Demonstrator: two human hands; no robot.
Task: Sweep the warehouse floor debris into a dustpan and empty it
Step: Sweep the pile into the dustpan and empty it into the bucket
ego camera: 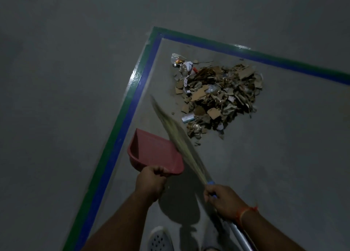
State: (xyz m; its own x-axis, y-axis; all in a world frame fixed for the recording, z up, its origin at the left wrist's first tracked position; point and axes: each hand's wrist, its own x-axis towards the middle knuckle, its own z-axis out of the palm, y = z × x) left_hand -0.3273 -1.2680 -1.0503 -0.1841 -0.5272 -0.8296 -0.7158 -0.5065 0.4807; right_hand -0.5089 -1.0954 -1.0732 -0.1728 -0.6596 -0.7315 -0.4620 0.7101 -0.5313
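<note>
A heap of debris (217,93), mostly torn cardboard, dry leaves and wrappers, lies on the grey floor inside a taped corner. My left hand (150,182) grips the rear of a red dustpan (153,150), held above the floor, near and left of the heap. My right hand (221,198) grips a grass broom at its blue collar. Blurred by motion, the broom's bristles (174,135) slant up-left between the dustpan and the heap. The metal handle (240,233) runs down behind my right wrist.
Green and blue floor tape (130,99) marks a corner around the heap, running down-left and to the right. A white perforated shoe (160,239) shows at the bottom edge. Bare grey concrete surrounds the marked area; the scene is dim.
</note>
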